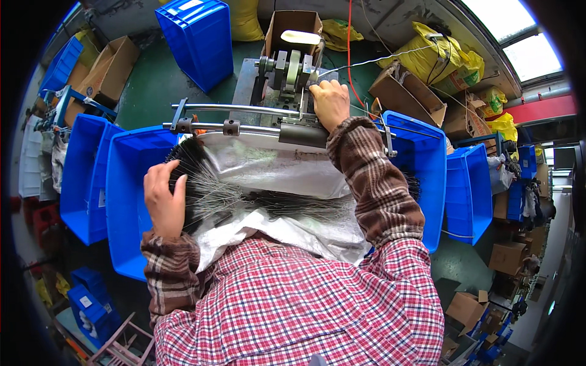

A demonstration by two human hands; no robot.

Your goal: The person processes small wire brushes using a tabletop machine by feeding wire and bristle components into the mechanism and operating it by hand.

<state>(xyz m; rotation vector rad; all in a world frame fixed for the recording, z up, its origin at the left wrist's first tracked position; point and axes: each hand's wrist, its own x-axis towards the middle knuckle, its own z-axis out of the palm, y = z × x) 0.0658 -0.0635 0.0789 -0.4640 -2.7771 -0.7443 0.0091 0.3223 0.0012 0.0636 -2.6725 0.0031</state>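
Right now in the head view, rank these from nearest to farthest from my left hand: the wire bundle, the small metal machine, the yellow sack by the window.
1. Wire bundle: under the left hand.
2. Small metal machine: ahead, centre top.
3. Yellow sack: far upper right.

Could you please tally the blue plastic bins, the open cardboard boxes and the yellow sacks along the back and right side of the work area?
Blue plastic bins: 7 clearly seen; more may be hidden at the rim
Open cardboard boxes: 3
Yellow sacks: 5, as far as I can tell
Total: 15
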